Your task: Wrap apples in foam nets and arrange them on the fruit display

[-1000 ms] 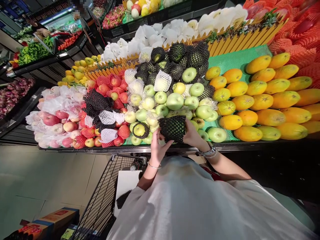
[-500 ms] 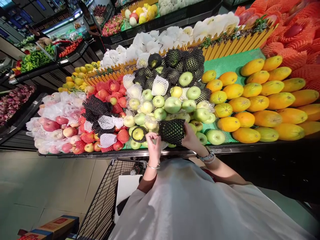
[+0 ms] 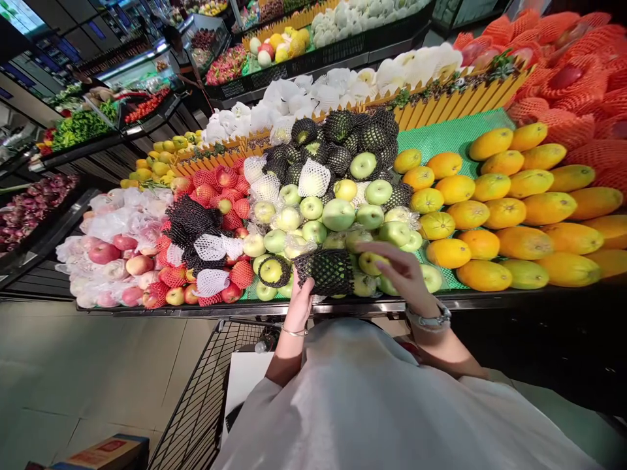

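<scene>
My left hand (image 3: 300,303) is closed on the near left end of a black foam net sleeve (image 3: 326,271), held low over the front of the green apples. Through its mesh, green shows. To the right, my right hand (image 3: 404,271) has its fingers over the top of a yellowish-green apple (image 3: 372,263) and its thumb at the side. Left of the sleeve sits another apple (image 3: 274,270) with a black net ring around it. Loose green apples (image 3: 337,214) lie just behind, some in clear wrap.
Black-netted fruit (image 3: 337,156) is heaped behind the apples. Orange-yellow papayas (image 3: 526,245) fill the right side. Left are a pile of black net sleeves (image 3: 193,215) and red apples (image 3: 104,252). A shopping cart (image 3: 196,391) stands below the stand's metal edge (image 3: 372,305).
My right hand has left the black net sleeve and moved right to the yellowish-green apple. My left hand has taken hold of the sleeve, which is slightly further left and lower.
</scene>
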Demonstrator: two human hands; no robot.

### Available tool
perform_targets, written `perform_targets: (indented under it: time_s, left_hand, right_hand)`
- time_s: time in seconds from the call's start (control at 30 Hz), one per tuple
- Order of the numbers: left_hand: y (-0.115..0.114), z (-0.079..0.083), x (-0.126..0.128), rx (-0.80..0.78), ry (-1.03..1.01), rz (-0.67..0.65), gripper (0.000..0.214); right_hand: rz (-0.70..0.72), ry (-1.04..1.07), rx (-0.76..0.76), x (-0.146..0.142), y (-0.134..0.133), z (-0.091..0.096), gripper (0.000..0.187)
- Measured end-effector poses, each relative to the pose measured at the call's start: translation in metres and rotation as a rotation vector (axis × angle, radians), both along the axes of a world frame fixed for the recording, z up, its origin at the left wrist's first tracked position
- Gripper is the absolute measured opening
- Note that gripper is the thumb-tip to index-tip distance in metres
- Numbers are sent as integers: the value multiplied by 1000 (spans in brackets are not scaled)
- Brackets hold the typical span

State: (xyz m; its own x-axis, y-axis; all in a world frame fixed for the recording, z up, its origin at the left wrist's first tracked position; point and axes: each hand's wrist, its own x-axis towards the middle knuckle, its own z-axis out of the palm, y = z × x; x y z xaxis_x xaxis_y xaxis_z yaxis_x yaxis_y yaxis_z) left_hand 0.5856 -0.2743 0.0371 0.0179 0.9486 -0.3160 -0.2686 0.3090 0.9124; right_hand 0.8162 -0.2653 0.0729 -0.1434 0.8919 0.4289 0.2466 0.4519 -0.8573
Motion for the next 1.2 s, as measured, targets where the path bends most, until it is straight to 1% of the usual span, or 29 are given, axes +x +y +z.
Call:
perform_targets:
  time_s: [0.03,0.07,0.1,0.13,0.17,0.23,0.3,0.37,0.43,0.5,0.57,0.6,0.63,0.7,0.73,0.8,0.87,0.9,0.93,0.97,1.03,1.13,1.2]
  left_hand:
    - [2,0,-2,18,20,19,75]
    - [4,0,-4,54,43,27,76]
    - [6,1,-6,106,75,19,78]
    - [9,3,-6,169,118,-3,80]
    - [11,5,-6,236,168,-35,81]
    - [14,8,-2,335,267,-109,80]
    - [15,8,5,362,334,-162,75]
    - [14,5,11,345,363,-186,71]
    - [13,0,15,336,365,-184,71]
    - [12,-3,17,342,338,-183,78]
    - [12,-2,18,311,258,-214,88]
    - [12,0,17,281,195,-237,91]
    - [13,2,16,251,123,-256,91]
    - [15,6,13,219,-1,-256,81]
    - [17,6,11,225,-34,-237,75]
    - [20,4,5,255,-42,-189,63]
    - [23,1,-6,272,-19,-139,52]
    - [23,0,-12,280,-10,-108,47]
    - [22,-1,-19,288,0,-70,43]
    - [21,-2,-28,297,13,-21,40]
    - [18,-2,-47,320,49,100,35]
    - [17,1,-80,345,115,306,29]
    - [20,3,-104,377,182,431,28]
  right_hand:
    - [-86,54,35,3,0,2,41]
    - [-148,63,79,4,-1,3,52]
    - [-173,19,137,2,-2,4,64]
    - [-164,-71,198,-3,-3,5,75]
    - [-131,-191,250,-9,-5,6,82]
    - [-37,-441,297,-24,-7,8,85]
    - [41,-605,250,-36,-9,7,87]
    - [79,-664,146,-43,-8,2,91]
    - [81,-650,54,-44,-7,-7,90]
    - [81,-601,-8,-40,-6,-16,87]
    - [62,-510,-43,-31,-5,-24,82]
    - [30,-443,-50,-24,-3,-28,80]
    - [-31,-366,-51,-16,1,-30,78]
    - [-238,-226,-33,7,13,-36,75]
    - [-397,-178,-19,21,23,-39,75]
    - [-666,-162,-21,51,47,-46,80]
    - [-809,-175,-43,81,73,-56,87]
    - [-840,-196,-74,93,85,-60,89]
    - [-839,-227,-104,103,95,-65,90]
    - [-805,-271,-139,111,104,-69,90]
    - [-696,-372,-212,119,116,-74,92]
    - [-581,-484,-328,120,125,-74,100]
    - [-545,-526,-400,117,127,-71,99]
